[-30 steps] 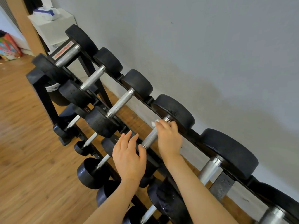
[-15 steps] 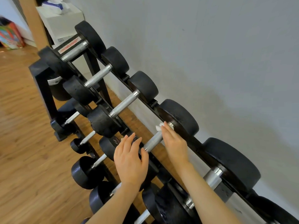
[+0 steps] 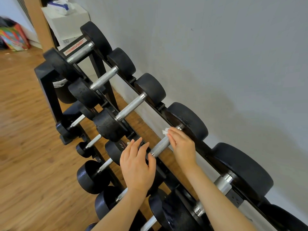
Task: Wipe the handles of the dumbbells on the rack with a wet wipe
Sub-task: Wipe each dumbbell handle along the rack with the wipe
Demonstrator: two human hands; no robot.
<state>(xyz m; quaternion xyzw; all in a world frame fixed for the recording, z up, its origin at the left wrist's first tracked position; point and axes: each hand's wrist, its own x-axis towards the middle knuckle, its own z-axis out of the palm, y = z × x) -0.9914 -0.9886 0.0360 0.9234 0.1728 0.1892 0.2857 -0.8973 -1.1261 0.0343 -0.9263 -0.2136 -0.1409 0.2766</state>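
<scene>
A black rack (image 3: 48, 90) along the grey wall carries several black dumbbells with knurled steel handles. My right hand (image 3: 182, 147) is wrapped over the far end of one top-row handle (image 3: 160, 146), close to its rear weight (image 3: 190, 120). A white wet wipe (image 3: 165, 131) sticks out from under its fingertips. My left hand (image 3: 135, 164) lies flat, fingers straight, on the same dumbbell's front weight, which it mostly hides.
More dumbbells fill the top row left (image 3: 130, 106) and right (image 3: 241, 169), and smaller ones sit on lower tiers (image 3: 93, 175). A white box (image 3: 70, 22) with a tissue pack stands beyond the rack. Wooden floor (image 3: 25, 147) lies to the left.
My right hand with the wipe slid up the handle toward the rear weight. The camera view shifted slightly; my left hand stays on the front weight.
</scene>
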